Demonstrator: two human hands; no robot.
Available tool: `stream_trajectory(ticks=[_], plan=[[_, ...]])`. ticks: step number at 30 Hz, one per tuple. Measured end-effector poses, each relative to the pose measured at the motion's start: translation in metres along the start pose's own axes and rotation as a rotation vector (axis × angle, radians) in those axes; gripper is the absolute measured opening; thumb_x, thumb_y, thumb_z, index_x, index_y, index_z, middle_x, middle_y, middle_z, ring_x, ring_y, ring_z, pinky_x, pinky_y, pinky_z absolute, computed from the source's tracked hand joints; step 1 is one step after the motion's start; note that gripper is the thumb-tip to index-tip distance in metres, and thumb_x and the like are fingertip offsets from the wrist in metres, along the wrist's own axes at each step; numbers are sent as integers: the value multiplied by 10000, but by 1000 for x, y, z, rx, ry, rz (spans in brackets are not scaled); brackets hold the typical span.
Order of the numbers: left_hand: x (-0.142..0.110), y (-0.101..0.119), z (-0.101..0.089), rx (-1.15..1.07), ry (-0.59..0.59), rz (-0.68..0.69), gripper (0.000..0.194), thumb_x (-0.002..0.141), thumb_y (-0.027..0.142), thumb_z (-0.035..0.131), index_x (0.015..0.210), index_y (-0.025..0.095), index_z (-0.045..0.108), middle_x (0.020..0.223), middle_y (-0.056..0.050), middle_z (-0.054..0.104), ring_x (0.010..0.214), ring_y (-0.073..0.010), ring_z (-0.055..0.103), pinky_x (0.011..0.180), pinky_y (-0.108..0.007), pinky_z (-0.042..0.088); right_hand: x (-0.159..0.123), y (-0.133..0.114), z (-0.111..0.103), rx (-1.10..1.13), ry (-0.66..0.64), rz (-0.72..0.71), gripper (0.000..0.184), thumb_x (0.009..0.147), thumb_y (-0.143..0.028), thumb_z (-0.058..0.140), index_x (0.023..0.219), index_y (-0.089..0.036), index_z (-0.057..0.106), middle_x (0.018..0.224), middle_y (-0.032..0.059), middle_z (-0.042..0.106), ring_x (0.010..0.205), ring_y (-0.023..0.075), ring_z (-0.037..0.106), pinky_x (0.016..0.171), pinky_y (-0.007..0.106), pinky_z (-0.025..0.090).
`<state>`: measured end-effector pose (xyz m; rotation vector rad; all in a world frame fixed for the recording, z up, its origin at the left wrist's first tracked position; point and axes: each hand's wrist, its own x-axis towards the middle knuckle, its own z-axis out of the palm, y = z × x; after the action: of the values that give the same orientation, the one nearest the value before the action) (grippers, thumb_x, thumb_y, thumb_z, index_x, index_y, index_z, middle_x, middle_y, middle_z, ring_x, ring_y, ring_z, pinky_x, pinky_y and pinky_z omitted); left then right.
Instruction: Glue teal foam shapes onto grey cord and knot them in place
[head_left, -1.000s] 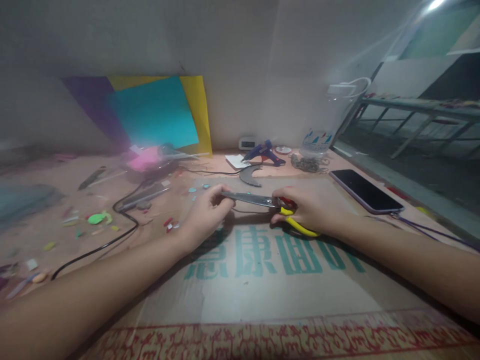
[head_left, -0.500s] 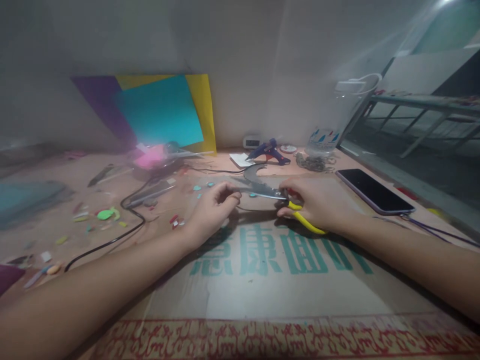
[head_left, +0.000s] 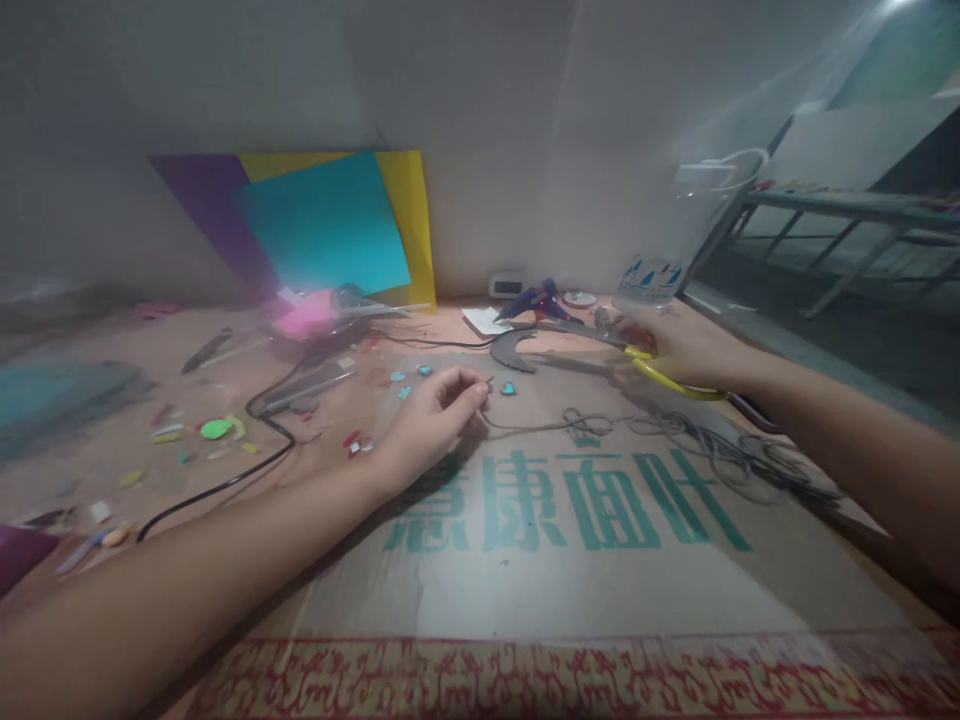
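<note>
My left hand (head_left: 448, 415), closed in a pinch over the cardboard, holds the end of a thin grey cord (head_left: 525, 428). The cord runs right into loose loops beside my right forearm. Further back on the right, my right hand (head_left: 686, 352) is closed on scissors (head_left: 666, 380) with yellow handles, their blades pointing left. A dark grey crescent-shaped piece (head_left: 510, 352) lies beyond my left fingers. Close to those fingertips is a small turquoise heart-shaped piece (head_left: 509, 389), with several similar small pieces (head_left: 405, 393) behind my left hand.
Cardboard (head_left: 495, 600) with green lettering covers the table front. A glue gun (head_left: 536, 300), a small digital clock (head_left: 506, 285) and a clear bottle (head_left: 651, 280) stand along the wall. Coloured sheets (head_left: 330, 225) lean there. A black cable (head_left: 217, 487) and scraps lie left; my right arm mostly hides a phone (head_left: 754, 412).
My right hand has moved right and back with the scissors, away from my left hand. The cord's loops now show, and the phone is mostly covered. My left hand has barely moved.
</note>
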<state>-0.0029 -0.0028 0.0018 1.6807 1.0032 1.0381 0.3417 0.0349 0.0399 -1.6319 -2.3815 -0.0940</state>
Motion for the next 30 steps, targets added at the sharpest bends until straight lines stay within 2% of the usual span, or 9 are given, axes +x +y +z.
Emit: stream_trajectory(ticks=[3,7,10,12,14,18,20,24,30], plan=[[0,0,0,0,-18,-8,248,846,413,586,838,166,575,747,-5,624,570,-104,520,494,-211,396,3,23,9,10,-181,139,547,760,-455,683,1177,-105,624,1112,183,688,932,310,662,765,397,515],[-1,0,0,35,-37,-18,238,862,401,579,836,164,576,739,-2,617,558,-99,502,486,-209,378,2,39,7,12,-262,92,497,794,-446,641,1193,-152,668,1219,159,681,1060,328,650,887,440,506],[-2,0,1,73,-71,-1,222,876,380,570,820,165,582,727,3,612,564,-98,494,514,-214,377,-1,14,-1,-70,-95,11,303,861,-410,602,1049,-204,723,1076,126,727,946,323,665,806,448,505],[-3,-1,1,80,-118,13,233,888,386,562,816,166,585,738,-1,617,586,-103,499,540,-220,386,-5,-22,-2,-22,156,-49,273,943,-369,527,1093,-223,702,1051,114,729,888,282,668,764,406,499],[-3,-2,1,82,-154,20,249,896,401,554,809,169,586,736,-3,619,609,-112,509,565,-226,394,-8,-63,4,6,319,-230,240,957,-358,537,1074,-221,696,903,89,727,830,255,662,741,379,489],[-3,-2,0,77,-198,30,266,896,410,544,773,176,577,689,11,597,617,-120,520,601,-235,412,-9,-119,24,57,321,-693,253,988,-300,519,1189,-199,635,901,75,711,828,197,630,742,326,466],[-3,-2,1,64,-228,37,259,892,400,542,760,178,562,668,19,572,601,-115,509,590,-234,408,-7,-127,35,126,381,-753,248,992,-264,515,1207,-188,615,897,70,707,800,179,615,722,309,458],[-3,-5,2,43,-252,-4,214,880,364,551,778,177,564,666,15,560,585,-110,500,557,-228,392,-4,-122,50,190,510,-661,180,968,-228,560,1125,-177,633,840,58,704,771,175,608,706,299,459],[-2,-9,2,81,-265,3,191,868,334,547,759,181,580,648,12,561,582,-111,509,525,-213,379,-4,-124,51,175,471,-706,183,971,-285,566,1073,-170,664,816,69,697,756,180,610,682,295,449]])
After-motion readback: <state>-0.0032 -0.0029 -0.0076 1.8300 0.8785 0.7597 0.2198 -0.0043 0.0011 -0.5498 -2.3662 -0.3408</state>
